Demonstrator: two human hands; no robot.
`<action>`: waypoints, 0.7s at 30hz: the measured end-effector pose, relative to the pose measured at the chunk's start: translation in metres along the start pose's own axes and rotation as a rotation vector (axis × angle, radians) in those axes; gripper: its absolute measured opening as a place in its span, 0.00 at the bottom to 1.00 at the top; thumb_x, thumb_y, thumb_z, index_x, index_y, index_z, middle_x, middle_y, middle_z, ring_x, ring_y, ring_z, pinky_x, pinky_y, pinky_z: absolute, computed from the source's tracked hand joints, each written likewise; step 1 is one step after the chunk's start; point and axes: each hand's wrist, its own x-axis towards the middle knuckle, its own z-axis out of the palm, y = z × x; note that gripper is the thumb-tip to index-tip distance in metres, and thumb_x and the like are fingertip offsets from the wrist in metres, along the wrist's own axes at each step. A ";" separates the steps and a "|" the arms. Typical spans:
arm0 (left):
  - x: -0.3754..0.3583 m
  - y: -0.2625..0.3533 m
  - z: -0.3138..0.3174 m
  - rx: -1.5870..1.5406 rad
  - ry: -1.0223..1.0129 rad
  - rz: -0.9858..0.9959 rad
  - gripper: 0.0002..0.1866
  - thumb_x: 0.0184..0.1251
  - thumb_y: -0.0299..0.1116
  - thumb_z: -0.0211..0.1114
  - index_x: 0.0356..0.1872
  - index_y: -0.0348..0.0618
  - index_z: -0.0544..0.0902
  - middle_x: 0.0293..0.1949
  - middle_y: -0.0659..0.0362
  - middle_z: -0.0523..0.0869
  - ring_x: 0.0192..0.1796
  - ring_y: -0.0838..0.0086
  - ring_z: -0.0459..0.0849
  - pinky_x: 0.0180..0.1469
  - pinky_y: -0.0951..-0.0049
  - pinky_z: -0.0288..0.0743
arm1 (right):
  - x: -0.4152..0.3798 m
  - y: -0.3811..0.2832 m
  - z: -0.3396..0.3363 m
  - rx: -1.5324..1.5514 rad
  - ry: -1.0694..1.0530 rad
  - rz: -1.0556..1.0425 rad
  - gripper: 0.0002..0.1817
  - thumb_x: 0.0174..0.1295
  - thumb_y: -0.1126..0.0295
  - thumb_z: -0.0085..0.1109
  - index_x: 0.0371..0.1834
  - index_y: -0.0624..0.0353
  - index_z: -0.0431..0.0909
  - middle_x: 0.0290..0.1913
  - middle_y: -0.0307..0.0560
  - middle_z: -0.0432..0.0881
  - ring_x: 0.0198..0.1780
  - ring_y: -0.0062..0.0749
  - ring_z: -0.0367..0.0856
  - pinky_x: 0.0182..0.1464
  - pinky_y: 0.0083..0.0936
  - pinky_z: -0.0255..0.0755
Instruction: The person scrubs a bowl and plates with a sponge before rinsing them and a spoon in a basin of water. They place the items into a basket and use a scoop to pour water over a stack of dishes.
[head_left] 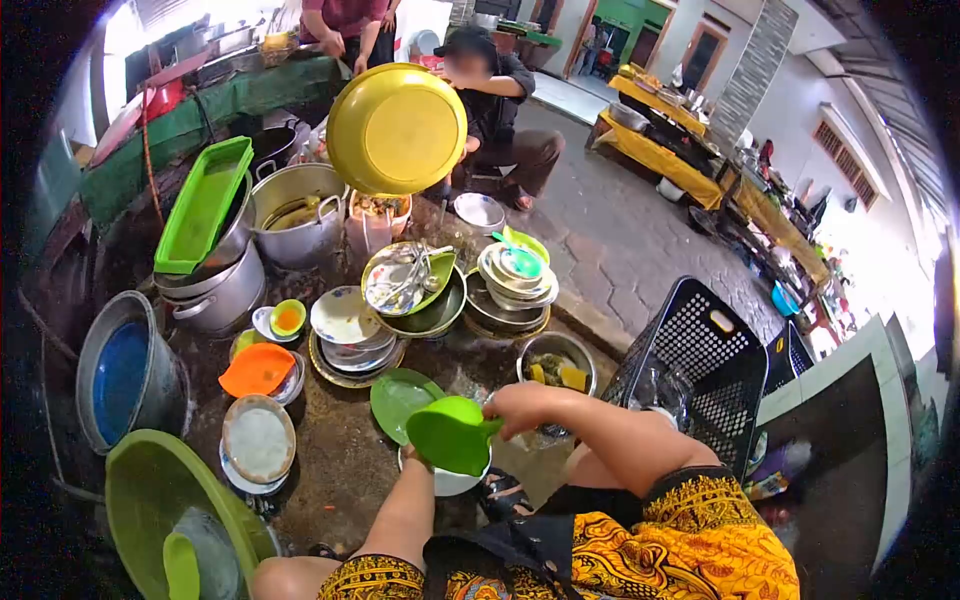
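Observation:
My right hand (520, 408) is closed on the right end of a bright green bowl (452, 436), which is tilted over a white bowl (462, 480). My left hand (415, 462) is at the white bowl's left edge, just under the green one; its fingers are mostly hidden. Behind them lies a green oval plate (405, 400). To the right stands a metal bowl (556, 366) with yellow pieces in it. Stacked plates (345, 320) and a bowl of spoons (408, 280) are farther back.
A black crate (700, 350) stands at my right. Green (180, 480) and grey (125, 370) tubs are at my left, with pots (300, 215) behind. Across from me a crouching person (510, 130) is beside a raised yellow basin (397, 130); another person (345, 25) stands behind.

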 end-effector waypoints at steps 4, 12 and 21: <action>0.005 -0.007 0.002 -0.075 -0.062 -0.027 0.23 0.52 0.50 0.60 0.44 0.42 0.78 0.46 0.47 0.75 0.47 0.55 0.74 0.48 0.62 0.67 | -0.004 -0.007 -0.006 -0.165 0.067 -0.012 0.24 0.41 0.63 0.62 0.45 0.52 0.74 0.34 0.51 0.80 0.39 0.47 0.78 0.37 0.41 0.71; -0.046 -0.046 0.013 0.049 0.201 -0.073 0.26 0.51 0.53 0.60 0.47 0.46 0.77 0.52 0.49 0.70 0.52 0.55 0.69 0.54 0.62 0.63 | -0.009 -0.016 -0.004 -0.341 0.112 -0.019 0.19 0.42 0.63 0.58 0.42 0.50 0.76 0.33 0.50 0.80 0.38 0.45 0.79 0.35 0.40 0.72; 0.020 -0.135 0.004 -0.107 0.097 0.170 0.32 0.53 0.60 0.54 0.57 0.54 0.71 0.69 0.54 0.47 0.69 0.54 0.45 0.62 0.50 0.50 | -0.002 -0.052 0.017 -0.510 0.124 -0.048 0.16 0.45 0.69 0.57 0.41 0.48 0.77 0.33 0.49 0.81 0.37 0.44 0.81 0.32 0.38 0.74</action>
